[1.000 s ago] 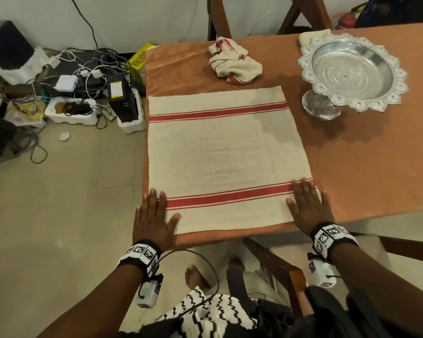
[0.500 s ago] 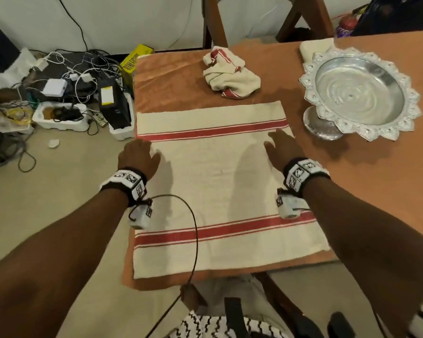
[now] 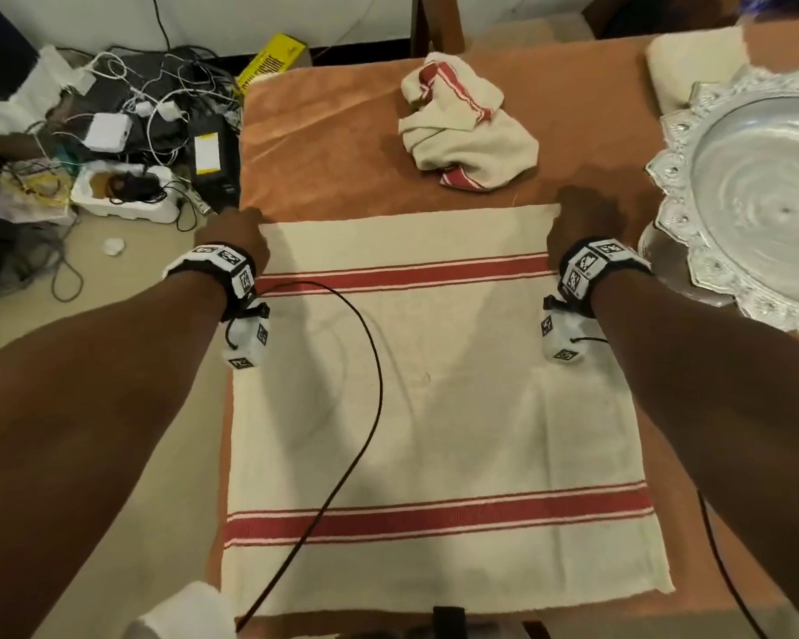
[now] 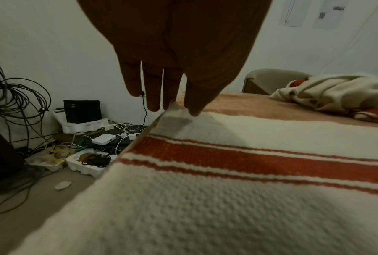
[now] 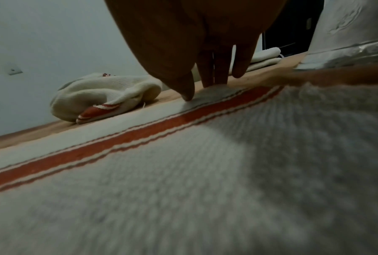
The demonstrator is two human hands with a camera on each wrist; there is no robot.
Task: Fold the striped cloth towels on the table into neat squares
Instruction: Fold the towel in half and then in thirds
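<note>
The cream woven towel with red stripes (image 3: pixel 434 408) lies flat on the orange-clothed table (image 3: pixel 342 145); soft, light, limp. Left hand (image 3: pixel 234 235) and right hand (image 3: pixel 582 223) apparently pinch its far corners, the proper hold.

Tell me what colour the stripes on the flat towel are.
Red, edged with thin white lines, on a cream flat towel; the head view shows them best.
</note>
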